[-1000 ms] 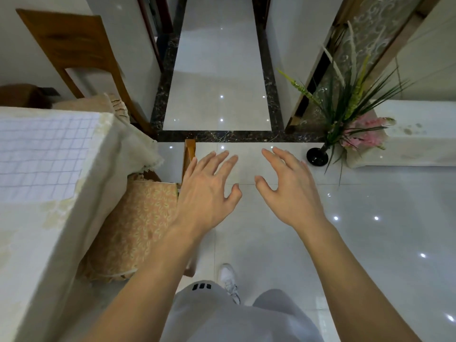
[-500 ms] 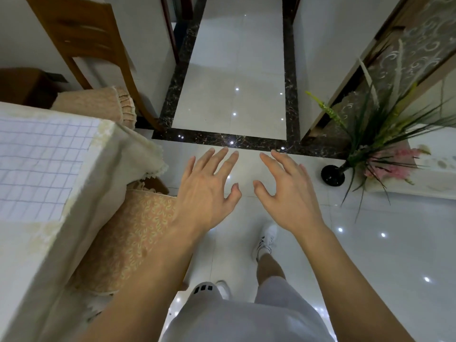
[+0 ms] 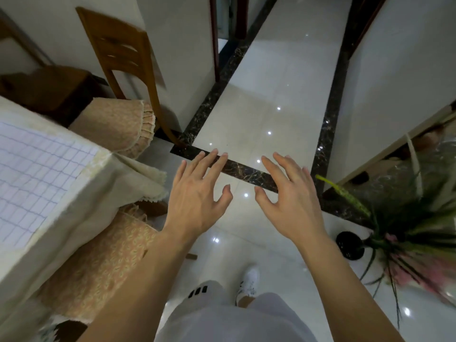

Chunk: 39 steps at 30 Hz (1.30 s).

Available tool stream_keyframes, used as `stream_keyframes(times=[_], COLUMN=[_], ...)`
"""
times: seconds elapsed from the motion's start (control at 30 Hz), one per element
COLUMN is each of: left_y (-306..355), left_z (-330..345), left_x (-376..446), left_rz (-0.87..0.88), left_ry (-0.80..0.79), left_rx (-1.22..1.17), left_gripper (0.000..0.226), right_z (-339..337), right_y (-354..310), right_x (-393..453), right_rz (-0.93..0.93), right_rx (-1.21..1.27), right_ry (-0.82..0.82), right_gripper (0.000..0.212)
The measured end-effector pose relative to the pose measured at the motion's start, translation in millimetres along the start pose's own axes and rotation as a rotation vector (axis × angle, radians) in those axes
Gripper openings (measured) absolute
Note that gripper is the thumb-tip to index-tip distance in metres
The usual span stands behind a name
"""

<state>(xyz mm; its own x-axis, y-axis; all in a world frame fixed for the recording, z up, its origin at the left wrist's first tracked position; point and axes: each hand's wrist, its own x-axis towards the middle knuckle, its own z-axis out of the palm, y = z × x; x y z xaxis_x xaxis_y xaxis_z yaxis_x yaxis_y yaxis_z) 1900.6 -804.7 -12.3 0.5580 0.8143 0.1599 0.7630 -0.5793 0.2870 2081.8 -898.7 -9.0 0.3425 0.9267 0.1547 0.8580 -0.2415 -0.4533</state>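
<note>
**Hands.** The left hand (image 3: 195, 206) is held out in the air, palm down, with the fingers spread and lightly bent. It holds nothing and touches nothing. The right hand (image 3: 293, 203) has the same posture just beside it. The two thumbs face each other across a narrow gap and do not touch.

**Nearest item.** The cloth corner (image 3: 148, 181) of the worktop (image 3: 81, 218) hangs just left of the left hand, apart from it. Its fringed edge is about level with the knuckles. From that corner the worktop edge runs back along the outer side of the left forearm. A gridded sheet (image 3: 32, 176) lies on the worktop further left.

**Left side.** A cushioned chair seat (image 3: 106, 262) sits below the left forearm, tucked partly under the worktop edge. Ahead and left of the left hand stands a wooden chair (image 3: 123, 53), its padded seat close to the worktop's far side. Its rear leg comes down at the dark floor border (image 3: 241, 171).

**Open room.** In this view the border strip passes beneath the fingertips of both hands. It also runs along both sides of the corridor floor (image 3: 259, 114) ahead, which has walls on the left and right. Glossy tiled floor lies open directly below and ahead of both hands.

**Right side.** A black vase (image 3: 350, 245) stands on the floor right of the right hand, near the right forearm. It holds a long-leaved plant (image 3: 407, 238) with pink flowers, whose leaves spread outward. A white shoe (image 3: 249, 280) shows on the floor between the forearms.
</note>
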Motion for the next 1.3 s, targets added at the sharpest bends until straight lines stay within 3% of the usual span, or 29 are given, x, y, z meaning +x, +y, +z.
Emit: stream_keyframes(times=[0.3, 0.6, 1.0, 1.3], left_y=[1, -45, -170, -248], left_z=[2, 6, -7, -34], left_x=[54, 88, 178, 195], left_rz=[-0.182, -0.339, -0.504, -0.672], left_ry=[0.018, 0.097, 0.230, 0.335], left_rx=[0.040, 0.055, 0.069, 0.103], left_gripper=[0.066, 0.064, 0.063, 0.062], right_z=[7, 45, 113, 162], right_y=[22, 0, -99, -179], right_x=[96, 175, 333, 394], right_rz=[-0.167, -0.338, -0.576, -0.758], right_rx=[0.024, 0.008, -0.050, 0.034], right_ry=[-0.130, -0.217, -0.246, -0.285], right_gripper=[0.061, 0.060, 0.064, 0.061])
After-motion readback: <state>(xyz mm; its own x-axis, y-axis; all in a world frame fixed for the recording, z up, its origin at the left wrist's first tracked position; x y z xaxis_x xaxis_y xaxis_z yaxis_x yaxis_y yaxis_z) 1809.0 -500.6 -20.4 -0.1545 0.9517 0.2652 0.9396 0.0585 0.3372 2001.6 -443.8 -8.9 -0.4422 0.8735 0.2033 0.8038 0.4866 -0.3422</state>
